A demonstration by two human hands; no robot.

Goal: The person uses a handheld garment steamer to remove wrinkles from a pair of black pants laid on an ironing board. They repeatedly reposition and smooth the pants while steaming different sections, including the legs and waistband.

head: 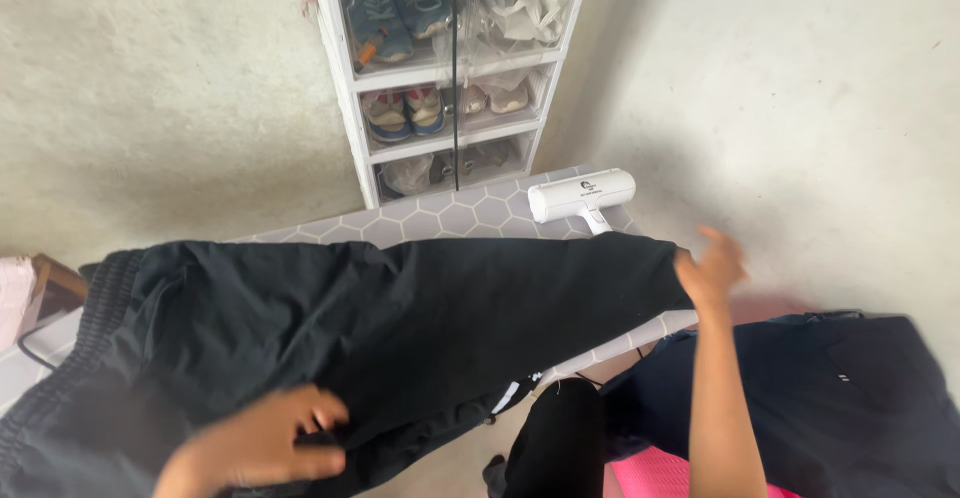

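Black trousers (400, 308) lie stretched across an ironing board (450, 213) with a grey hexagon-patterned cover, the waistband at the left. My left hand (262, 448) presses and pinches the fabric near the front edge. My right hand (712, 268) is at the far right end of the trouser leg, fingers spread and blurred, touching the hem.
A white handheld lint roller (582, 196) lies on the board's far right end. A white shoe cabinet (455, 68) with clear doors stands against the wall behind. A dark blue garment (830, 398) lies at the lower right, over something pink (650, 476).
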